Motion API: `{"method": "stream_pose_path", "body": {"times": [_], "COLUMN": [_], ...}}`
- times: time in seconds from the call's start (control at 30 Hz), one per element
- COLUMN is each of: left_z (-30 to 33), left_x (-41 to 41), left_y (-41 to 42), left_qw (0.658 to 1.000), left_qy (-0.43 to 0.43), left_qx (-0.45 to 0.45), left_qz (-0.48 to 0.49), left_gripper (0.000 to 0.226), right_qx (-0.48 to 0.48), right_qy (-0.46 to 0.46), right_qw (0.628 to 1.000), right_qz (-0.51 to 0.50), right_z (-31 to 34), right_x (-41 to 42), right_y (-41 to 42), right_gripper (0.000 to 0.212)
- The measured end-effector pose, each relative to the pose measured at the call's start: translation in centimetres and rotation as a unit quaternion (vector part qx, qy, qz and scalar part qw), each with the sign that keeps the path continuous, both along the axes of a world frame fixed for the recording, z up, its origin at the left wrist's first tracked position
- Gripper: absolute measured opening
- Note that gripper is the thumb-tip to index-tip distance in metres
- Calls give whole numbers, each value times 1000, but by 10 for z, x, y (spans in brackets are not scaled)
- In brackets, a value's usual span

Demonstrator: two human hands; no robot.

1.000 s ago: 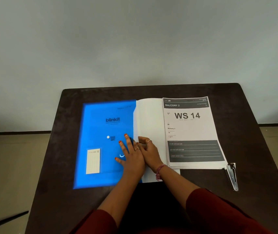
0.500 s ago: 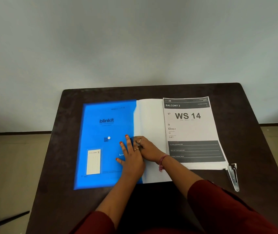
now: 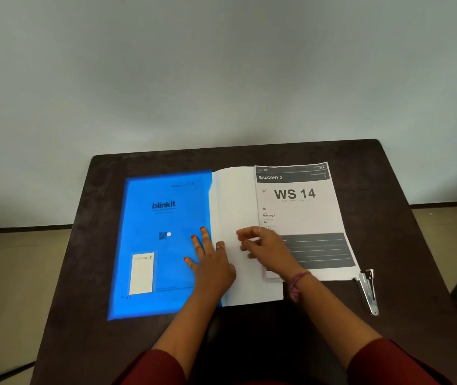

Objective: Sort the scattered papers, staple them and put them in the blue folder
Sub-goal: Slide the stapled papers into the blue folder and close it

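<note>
A blue folder [image 3: 163, 218] with "blinkit" printed on it lies flat on the left half of the dark table. A white sheet [image 3: 233, 201] shows along its right side. My left hand [image 3: 210, 262] presses flat on the folder's right part, fingers spread. My right hand [image 3: 266, 248] hovers over the white sheet's right edge and the paper stack's left side. Its fingers are loosely curled and blurred, with nothing visible in them. The stack of papers [image 3: 297, 207], topped by a "WS 14" page, lies right of the folder. A metal stapler [image 3: 367, 290] sits at the stack's lower right corner.
The dark brown table [image 3: 388, 218] stands against a pale wall. A white label [image 3: 141, 273] is stuck on the folder's lower left. Bare tabletop shows on the far right and along the front edge.
My right hand has left the spot beside my left fingers and moved right, over the edge of the paper stack. My left hand stays flat on the folder.
</note>
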State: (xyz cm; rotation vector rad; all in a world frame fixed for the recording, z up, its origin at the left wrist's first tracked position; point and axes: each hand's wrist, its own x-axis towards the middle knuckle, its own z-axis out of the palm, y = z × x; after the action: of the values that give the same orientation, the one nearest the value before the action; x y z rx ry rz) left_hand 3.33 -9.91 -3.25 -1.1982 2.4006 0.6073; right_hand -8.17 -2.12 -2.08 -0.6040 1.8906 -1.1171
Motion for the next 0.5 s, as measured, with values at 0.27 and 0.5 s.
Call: {"method": "stream_pose_path", "body": {"times": [0.27,0.5], "left_z": [11,10], "left_x": [-53,-109], "left_y": [15,10], "left_qw": [962,938], "left_qy": [233,232], "left_qx": [114,184], "left_qz": [87,178], "left_gripper": [42,41], "right_qx": [49,120], "right_qy": [108,137], "right_qw": [974,945], "right_qz": [-192,-271], "right_z": [4,-22], "right_x": [-103,-164], "right_y": [73,96], "right_gripper": [21,49]}}
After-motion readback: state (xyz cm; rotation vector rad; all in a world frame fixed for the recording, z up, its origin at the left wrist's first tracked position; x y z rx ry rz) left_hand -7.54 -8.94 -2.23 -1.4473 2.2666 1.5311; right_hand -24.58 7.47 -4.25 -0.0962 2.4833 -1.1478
